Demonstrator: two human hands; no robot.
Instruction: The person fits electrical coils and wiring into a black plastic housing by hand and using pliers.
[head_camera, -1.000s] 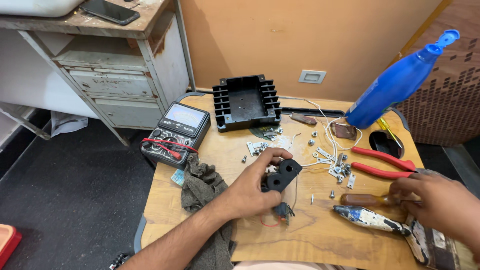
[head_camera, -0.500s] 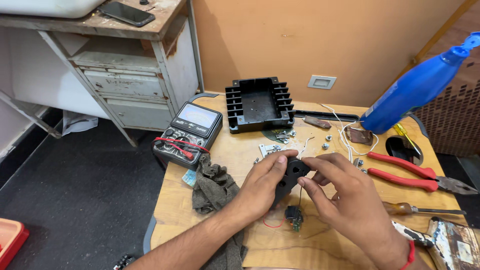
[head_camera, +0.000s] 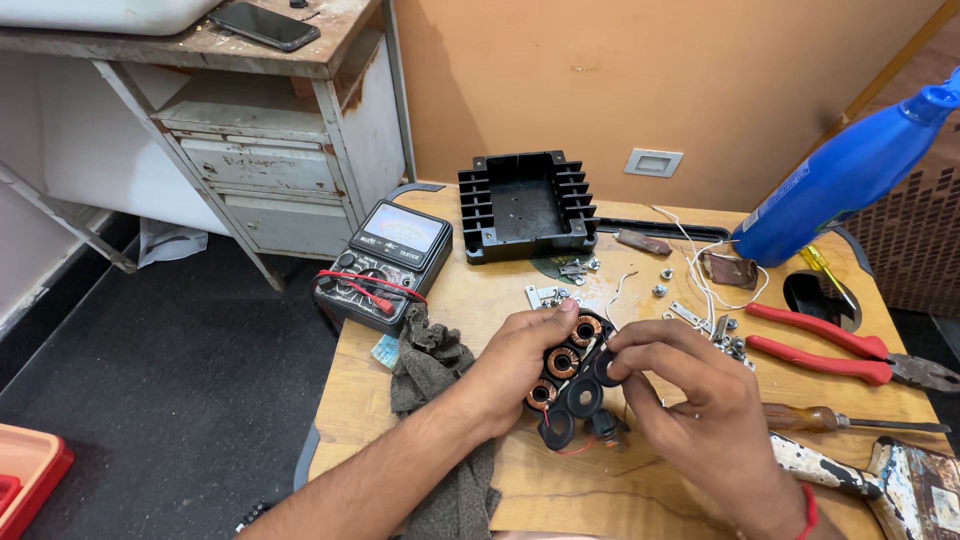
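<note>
A small black electronic board (head_camera: 570, 378) with copper-wound ring coils and black round capacitors is tipped up over the wooden table (head_camera: 500, 300). My left hand (head_camera: 515, 365) grips it from the left, thumb on its top edge. From the right, my right hand (head_camera: 690, 400) pinches the board's capacitors with its fingertips. A thin red wire hangs from the underside of the board.
A black finned housing (head_camera: 525, 205) sits at the back, an analog multimeter (head_camera: 385, 262) with red probes at left, a grey rag (head_camera: 430, 370) beneath my left arm. Red pliers (head_camera: 830, 345), a screwdriver (head_camera: 850, 420), a blue spray bottle (head_camera: 850, 170), loose screws and white wires lie at right.
My right hand left the tools at the right edge and came onto the board. The board has been turned, so its coils and capacitors face up.
</note>
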